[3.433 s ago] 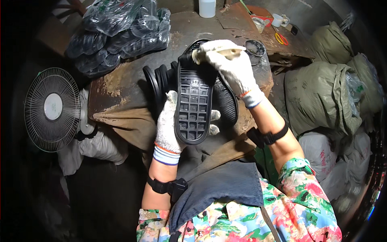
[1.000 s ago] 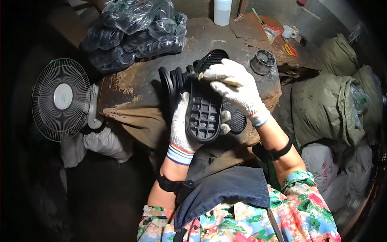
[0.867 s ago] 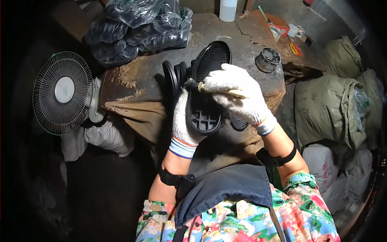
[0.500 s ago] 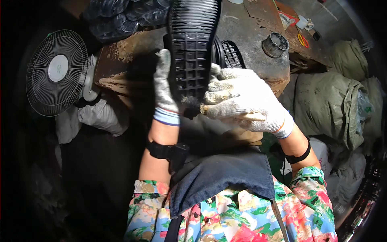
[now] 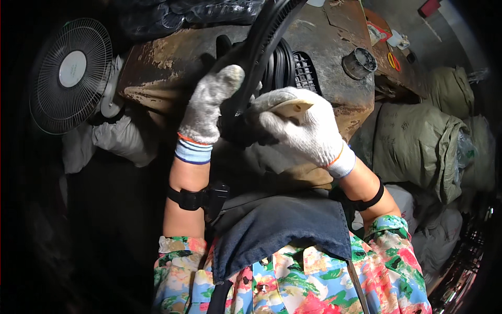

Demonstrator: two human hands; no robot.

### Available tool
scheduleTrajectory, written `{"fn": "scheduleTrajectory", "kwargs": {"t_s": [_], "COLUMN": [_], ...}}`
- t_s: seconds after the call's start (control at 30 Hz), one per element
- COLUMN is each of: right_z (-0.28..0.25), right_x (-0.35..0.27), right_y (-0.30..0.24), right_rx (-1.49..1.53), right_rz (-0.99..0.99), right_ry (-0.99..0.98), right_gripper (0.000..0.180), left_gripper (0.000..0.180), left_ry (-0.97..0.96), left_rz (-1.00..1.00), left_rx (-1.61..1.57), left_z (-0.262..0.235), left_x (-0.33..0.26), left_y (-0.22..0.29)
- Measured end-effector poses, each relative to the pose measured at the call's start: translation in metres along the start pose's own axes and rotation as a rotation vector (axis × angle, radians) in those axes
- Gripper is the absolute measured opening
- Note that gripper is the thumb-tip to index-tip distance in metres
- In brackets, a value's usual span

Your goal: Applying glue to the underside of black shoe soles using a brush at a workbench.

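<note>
A black rubber shoe sole point(image 5: 262, 47) stands on edge before me, its far end running out of the top of the view. My left hand point(image 5: 209, 102), in a white knit glove, grips it by the near end. In my gloved right hand point(image 5: 314, 128) is a brush point(image 5: 294, 108) with a pale wooden handle that has a hole in it. Its dark bristle end is down by the sole's near end, in shadow; whether it touches cannot be made out. Just beyond, more black soles point(image 5: 305, 72) lie on the worn bench point(image 5: 329, 57).
An open, stained tin point(image 5: 359, 63) stands at the bench's right. Scissors point(image 5: 394, 61) with orange-yellow handles lie farther right. Clear-wrapped dark bundles point(image 5: 193, 15) sit at the back left. A fan point(image 5: 72, 69) stands left, and stuffed green sacks point(image 5: 413, 141) crowd the right side.
The sole has turned from showing its ridged, gridded underside to standing edge-on, tilting right. My right hand has rolled over, bringing the brush handle into sight.
</note>
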State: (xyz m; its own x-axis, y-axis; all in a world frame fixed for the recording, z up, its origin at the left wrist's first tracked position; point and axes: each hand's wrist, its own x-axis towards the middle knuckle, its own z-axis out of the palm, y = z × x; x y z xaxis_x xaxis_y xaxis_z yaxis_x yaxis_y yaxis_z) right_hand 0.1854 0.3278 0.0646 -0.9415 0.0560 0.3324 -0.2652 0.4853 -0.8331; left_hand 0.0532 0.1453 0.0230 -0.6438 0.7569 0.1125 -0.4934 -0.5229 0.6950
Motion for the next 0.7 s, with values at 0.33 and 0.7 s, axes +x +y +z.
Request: {"fn": "scheduleTrajectory", "kwargs": {"t_s": [0.33, 0.7], "right_z": [-0.047, -0.046], "right_x": [0.052, 0.082], "right_y": [0.043, 0.073], "right_rx": [-0.211, -0.261], "right_rz": [-0.011, -0.163], "right_ry": [0.363, 0.160], "right_gripper": [0.023, 0.039], "left_gripper": [0.045, 0.070], "left_ry": [0.174, 0.558], "left_rz": [-0.185, -0.015], "left_rx": [0.355, -0.378], "left_z": [-0.004, -0.052], "left_x": [-0.042, -0.281], "left_y": [0.001, -0.009]}}
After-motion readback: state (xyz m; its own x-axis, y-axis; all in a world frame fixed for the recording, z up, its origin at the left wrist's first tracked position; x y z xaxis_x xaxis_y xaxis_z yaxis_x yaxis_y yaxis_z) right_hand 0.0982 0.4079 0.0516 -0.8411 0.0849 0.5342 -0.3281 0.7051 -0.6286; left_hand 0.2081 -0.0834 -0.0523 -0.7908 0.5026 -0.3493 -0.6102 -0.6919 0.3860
